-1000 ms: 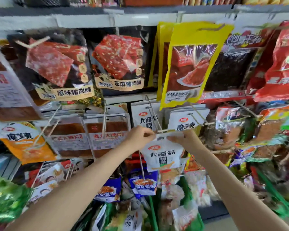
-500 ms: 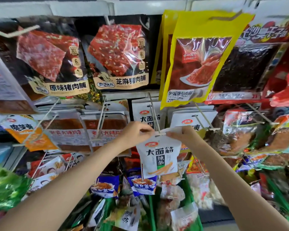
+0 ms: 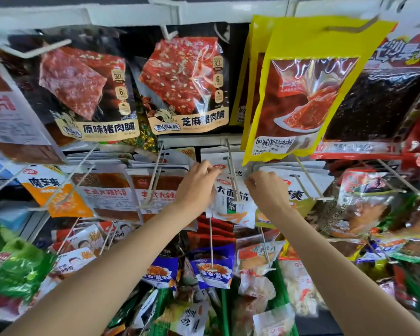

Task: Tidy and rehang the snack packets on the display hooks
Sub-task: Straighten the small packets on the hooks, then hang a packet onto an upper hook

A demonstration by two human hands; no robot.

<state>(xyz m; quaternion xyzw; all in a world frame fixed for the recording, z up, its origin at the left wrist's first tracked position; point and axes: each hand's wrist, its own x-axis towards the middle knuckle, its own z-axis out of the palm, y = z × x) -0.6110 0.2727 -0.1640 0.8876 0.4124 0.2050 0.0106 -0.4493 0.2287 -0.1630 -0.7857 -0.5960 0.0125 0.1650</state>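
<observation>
A small white snack packet (image 3: 230,202) with black characters and an orange strip hangs at the middle of the rack, threaded on a two-pronged wire hook (image 3: 232,173). My left hand (image 3: 199,183) pinches its top left corner. My right hand (image 3: 264,187) pinches its top right corner. The hook's prongs run over the packet's front and end at a small tag near its lower half. Behind it hang more white packets of the same kind (image 3: 218,161).
Large dark meat packets (image 3: 180,86) and a yellow packet (image 3: 308,88) hang above. Orange-and-white packets (image 3: 107,197) fill hooks at left, mixed clear bags (image 3: 364,209) at right. Blue packets (image 3: 212,267) and green bags (image 3: 12,267) hang below. Bare wire hooks stick out towards me.
Both hands have pushed the white packet back along the hook, from its tip towards the rack. The camera has tilted upward and moved closer.
</observation>
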